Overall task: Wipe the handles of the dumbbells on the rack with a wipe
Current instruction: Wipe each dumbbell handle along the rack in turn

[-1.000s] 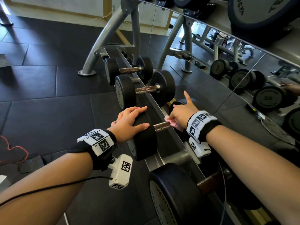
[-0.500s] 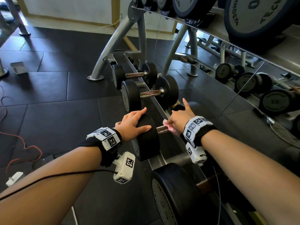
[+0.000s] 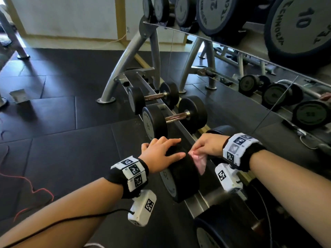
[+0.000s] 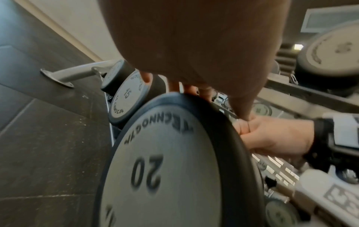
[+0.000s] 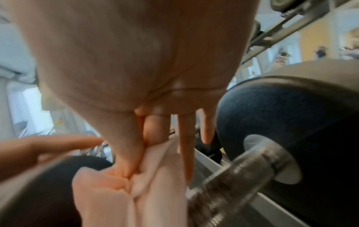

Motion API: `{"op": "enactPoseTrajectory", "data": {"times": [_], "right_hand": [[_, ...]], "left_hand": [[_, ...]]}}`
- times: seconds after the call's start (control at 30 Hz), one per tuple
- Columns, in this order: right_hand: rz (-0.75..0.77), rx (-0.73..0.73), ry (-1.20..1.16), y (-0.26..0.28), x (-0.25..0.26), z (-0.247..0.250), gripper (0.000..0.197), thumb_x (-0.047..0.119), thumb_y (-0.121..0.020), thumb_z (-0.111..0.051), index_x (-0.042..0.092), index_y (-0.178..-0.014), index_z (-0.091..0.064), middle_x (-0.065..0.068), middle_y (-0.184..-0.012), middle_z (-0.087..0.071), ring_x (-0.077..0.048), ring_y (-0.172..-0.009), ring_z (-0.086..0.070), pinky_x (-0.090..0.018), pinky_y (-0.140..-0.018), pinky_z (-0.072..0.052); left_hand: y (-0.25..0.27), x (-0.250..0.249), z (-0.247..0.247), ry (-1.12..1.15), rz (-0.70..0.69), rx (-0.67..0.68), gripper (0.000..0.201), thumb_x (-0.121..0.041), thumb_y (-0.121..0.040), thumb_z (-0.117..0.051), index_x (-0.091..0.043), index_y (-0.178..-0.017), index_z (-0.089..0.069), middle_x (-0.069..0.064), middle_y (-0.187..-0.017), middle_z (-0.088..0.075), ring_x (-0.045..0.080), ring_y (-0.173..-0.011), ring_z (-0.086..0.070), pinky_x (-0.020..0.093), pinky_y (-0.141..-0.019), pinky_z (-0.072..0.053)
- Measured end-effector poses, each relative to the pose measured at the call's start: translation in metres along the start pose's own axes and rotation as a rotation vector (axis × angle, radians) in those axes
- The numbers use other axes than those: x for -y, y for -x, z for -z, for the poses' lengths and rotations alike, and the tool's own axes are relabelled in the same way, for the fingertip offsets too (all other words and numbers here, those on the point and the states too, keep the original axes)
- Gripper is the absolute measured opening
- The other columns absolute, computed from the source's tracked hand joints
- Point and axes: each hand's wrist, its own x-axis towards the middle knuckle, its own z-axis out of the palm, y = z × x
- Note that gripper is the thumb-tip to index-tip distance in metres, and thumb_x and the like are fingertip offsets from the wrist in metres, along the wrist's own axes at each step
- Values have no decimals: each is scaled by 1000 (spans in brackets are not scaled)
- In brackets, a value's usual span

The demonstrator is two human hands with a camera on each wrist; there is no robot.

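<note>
A black dumbbell marked 20 (image 3: 182, 178) (image 4: 165, 169) lies on the low rack rail (image 3: 198, 203). My left hand (image 3: 162, 155) rests flat on top of its near head, fingers straight. My right hand (image 3: 206, 146) pinches a pale pink wipe (image 3: 199, 162) (image 5: 139, 184) between thumb and forefinger, just above the knurled metal handle (image 5: 239, 176). The wipe hangs down beside the near head. In the head view the handle is hidden by the wipe and hand. Two smaller dumbbells (image 3: 173, 119) (image 3: 152, 99) lie farther along the rail, handles bare.
A bigger dumbbell (image 3: 223, 228) sits on the rail nearest me. An upper shelf of large dumbbells (image 3: 295, 27) overhangs at top right. A mirror (image 3: 268, 97) backs the rack. Black rubber floor (image 3: 53, 140) lies to the left, with red cables (image 3: 32, 190).
My right hand has come up off the handle of the 20 dumbbell, with the wipe now hanging from its pinch. The left hand stays on the head. The head camera tilted up.
</note>
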Motion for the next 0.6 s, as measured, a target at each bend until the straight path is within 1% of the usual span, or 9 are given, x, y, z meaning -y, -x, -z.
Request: {"op": "enactPoseTrajectory", "data": {"times": [0.1,0.17,0.2,0.23,0.27,0.33,0.4,0.5,0.6], "right_hand": [[-104,-55,-83,-15,-2,27,38,20,-92,-65,53,-75,-71,25,-82,-72,-4,-91,-66,-27,-91,-49],[-144,-110,-124,-25,-2,47,49,19,-92,-65,59,-65,-69,32,-78,-70,0,-88,-65,-27,-92,-48],[-159,-138,-167,-30,-2,55,46,18,-92,-66,57,-68,-71,29,-80,-72,-2,-90,-67,-29,-94,-49],[-168,-179,-243,-35,1,62,37,17,-92,-66,50,-78,-76,21,-87,-75,-9,-96,-69,-33,-97,-50],[-179,-220,-327,-39,6,69,26,14,-92,-66,37,-91,-79,11,-95,-77,-16,-104,-69,-37,-101,-49],[-207,-307,-380,-51,15,78,19,13,-92,-66,20,-106,-77,-1,-106,-75,-19,-110,-67,-38,-105,-47],[-283,-413,-341,-64,21,79,19,19,-92,-67,21,-109,-76,-2,-106,-75,-19,-108,-66,-37,-103,-47],[-352,-541,-403,-77,22,69,17,27,-93,-66,26,-106,-77,0,-102,-74,-18,-103,-66,-36,-100,-48],[-354,-619,-374,-88,14,59,17,31,-95,-62,32,-103,-77,7,-94,-75,-14,-98,-68,-23,-87,-48]], "left_hand": [[-26,24,31,226,-12,21,38,-56,-94,-52,-49,-131,-50,-27,-101,-62,3,-109,-56,40,-110,-32],[-45,40,54,273,-15,-37,32,-37,-96,-59,-40,-128,-58,-24,-95,-63,4,-98,-61,32,-101,-46],[-53,48,63,273,-13,-79,31,-29,-96,-60,-35,-127,-60,-23,-93,-63,4,-93,-62,25,-95,-50],[-62,54,72,264,-8,-116,32,-24,-96,-61,-32,-127,-61,-22,-92,-63,4,-92,-63,22,-91,-51],[-69,59,80,249,-7,-145,33,-21,-95,-61,-30,-127,-61,-19,-95,-64,6,-95,-63,24,-93,-50],[-81,68,91,202,-15,-183,36,-22,-94,-63,-29,-129,-61,-10,-108,-66,14,-107,-61,37,-100,-47],[-92,75,95,162,-18,-196,38,-26,-93,-64,-31,-131,-60,-3,-121,-63,20,-116,-56,44,-103,-45],[-104,83,89,127,-19,-243,40,-33,-93,-63,-36,-133,-57,-5,-135,-55,21,-127,-47,43,-109,-38],[-113,95,76,101,-16,-294,48,-43,-92,-62,-38,-138,-51,-11,-147,-44,20,-138,-34,40,-111,-30]]}}
